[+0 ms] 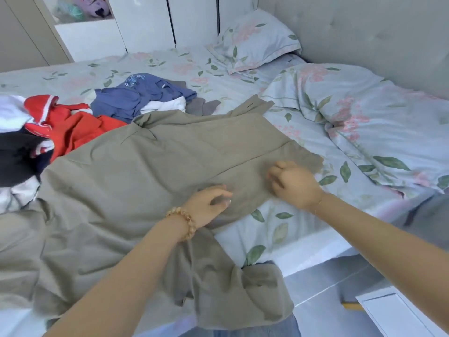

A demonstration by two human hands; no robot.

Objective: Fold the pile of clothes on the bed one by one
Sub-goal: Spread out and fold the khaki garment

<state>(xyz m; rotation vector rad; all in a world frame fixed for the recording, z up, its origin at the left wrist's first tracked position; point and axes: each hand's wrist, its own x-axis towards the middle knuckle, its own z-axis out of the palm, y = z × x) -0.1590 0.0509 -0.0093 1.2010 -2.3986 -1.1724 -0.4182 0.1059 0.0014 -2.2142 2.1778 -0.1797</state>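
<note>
Unfolded pile (73, 117) at left of bed (303, 229), likely kept off the work area. Olive garment (150, 171) spread mid-bed, hem overhanging; left hand (206, 205) loosely curled, resting on it, apparently as anchor. Right hand (291, 182) fisted, pinching fabric near edge, probably to tension out creases.

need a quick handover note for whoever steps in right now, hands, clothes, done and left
Left hand: fingers loosely curled, resting on the khaki garment.
Right hand: fingers curled on the garment's near-right edge.
Khaki garment: spread over the bed, one end hanging off the near edge, not yet folded.
Unfolded pile behind it: red garment, blue garment, black and white pieces at far left.
No folded stack is in view.
</note>
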